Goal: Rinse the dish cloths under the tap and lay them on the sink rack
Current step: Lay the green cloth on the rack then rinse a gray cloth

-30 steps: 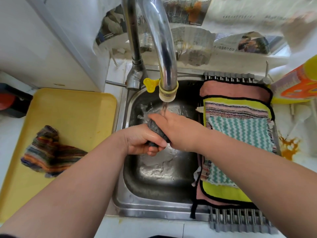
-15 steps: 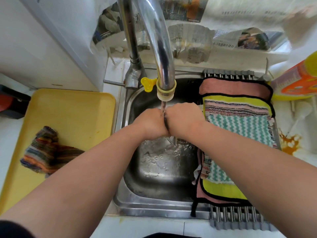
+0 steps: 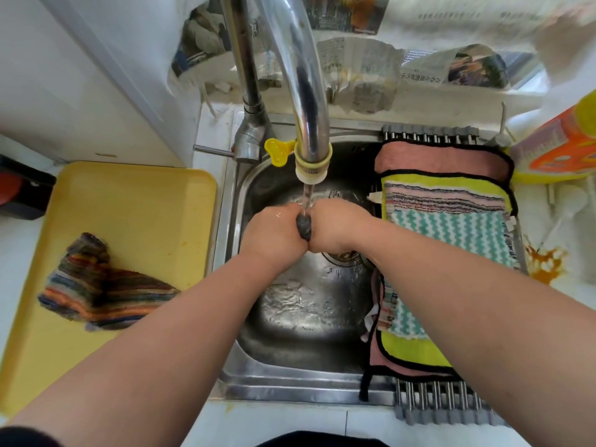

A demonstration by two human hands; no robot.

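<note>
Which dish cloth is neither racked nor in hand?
The rainbow-striped cloth on the yellow plastic tray; the dark grey cloth is gripped under the chrome tap, the rest cover the grey slatted rack.

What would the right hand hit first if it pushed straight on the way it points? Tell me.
The left hand. The right hand points left across the sink, and the two seem to touch, both gripping the dark cloth between them; depth there is unclear.

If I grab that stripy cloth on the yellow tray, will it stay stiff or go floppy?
Probably floppy: the stripy cloth lies crumpled in soft folds on the yellow tray. Likely light and not slippery, since it looks fuzzy.
</note>
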